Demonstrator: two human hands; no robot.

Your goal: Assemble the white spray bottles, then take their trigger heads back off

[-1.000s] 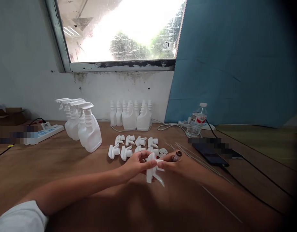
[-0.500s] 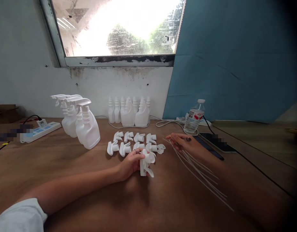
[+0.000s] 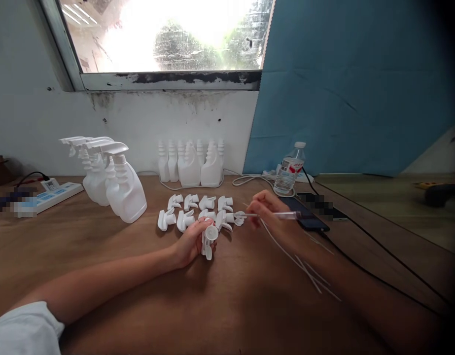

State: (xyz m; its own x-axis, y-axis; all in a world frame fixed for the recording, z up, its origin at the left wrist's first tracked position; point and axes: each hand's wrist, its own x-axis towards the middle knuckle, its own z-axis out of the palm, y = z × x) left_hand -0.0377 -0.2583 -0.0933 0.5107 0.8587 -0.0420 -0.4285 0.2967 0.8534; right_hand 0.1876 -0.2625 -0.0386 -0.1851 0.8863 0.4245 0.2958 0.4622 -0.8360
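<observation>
My left hand [image 3: 193,240] is closed on a white trigger spray head [image 3: 209,239], its round collar opening turned towards me and its trigger pointing down. My right hand [image 3: 267,209] grips a slim screwdriver [image 3: 286,215] with a clear handle, its thin shaft pointing left, apart from the held spray head. Just behind my left hand lie several more spray heads [image 3: 185,220] in two rows. Small flat white pieces [image 3: 240,218] lie at the right end of the front row, by the screwdriver's tip. Thin white tubes [image 3: 282,250] lie partly hidden under my right forearm.
White spray bottles with heads [image 3: 127,195] stand at left, beside a power strip [image 3: 50,197]. Bottles without heads [image 3: 190,170] line the wall. A water bottle [image 3: 289,170], phones [image 3: 304,214] and cables [image 3: 378,266] are at right on the brown table [image 3: 157,305].
My right hand has swung the screwdriver round so that its shaft points left. My left hand has turned the spray head so that its opening faces me. The whole view has shifted slightly.
</observation>
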